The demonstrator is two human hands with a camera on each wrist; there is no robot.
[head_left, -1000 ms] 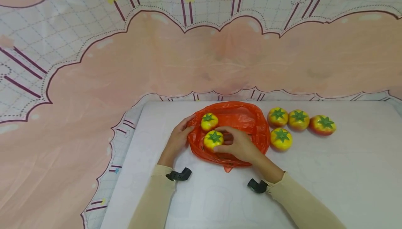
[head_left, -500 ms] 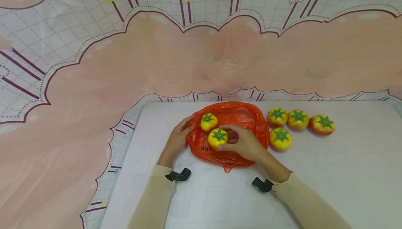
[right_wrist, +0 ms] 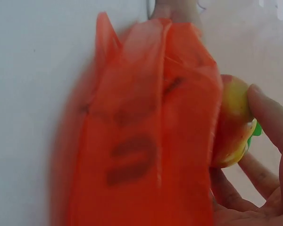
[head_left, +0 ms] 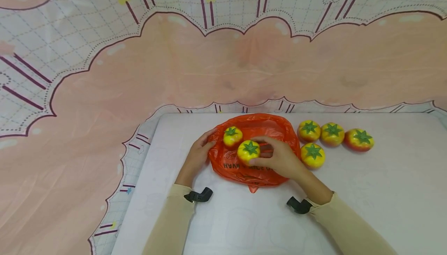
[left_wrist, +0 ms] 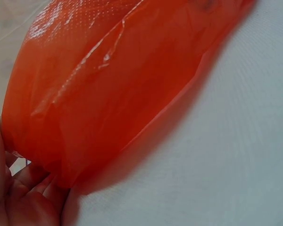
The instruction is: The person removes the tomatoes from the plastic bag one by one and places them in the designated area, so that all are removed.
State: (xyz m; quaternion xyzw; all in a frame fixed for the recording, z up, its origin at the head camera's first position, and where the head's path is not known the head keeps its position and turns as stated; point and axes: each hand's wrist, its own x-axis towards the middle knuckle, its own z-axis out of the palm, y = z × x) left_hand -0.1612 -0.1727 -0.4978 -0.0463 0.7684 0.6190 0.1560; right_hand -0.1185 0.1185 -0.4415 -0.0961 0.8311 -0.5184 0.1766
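My left hand (head_left: 200,152) grips the left rim of a red plastic bag (head_left: 269,127), which lies opened wide with dark lettering showing inside. In the left wrist view, its fingers and thumb close on a fold of the bag (left_wrist: 113,94). With thumb and fingers, my right hand (head_left: 279,156) pinches a yellow-and-red toy tomato (head_left: 248,152) with a green star-shaped top over the bag's opening. The right wrist view shows this tomato (right_wrist: 233,122) partly hidden behind the bag's side. Another toy tomato (head_left: 232,136) sits inside the bag, near its left side.
Right of the bag, several more toy tomatoes stand on the white table (head_left: 384,193): a near one (head_left: 312,155) close by the rim, the others in a row behind, ending at a redder one (head_left: 359,139). A cartoon-printed cloth (head_left: 223,68) hangs behind.
My right hand has moved to the right with the pinched toy tomato, uncovering more of the bag's lettering. The left hand stays at the rim.
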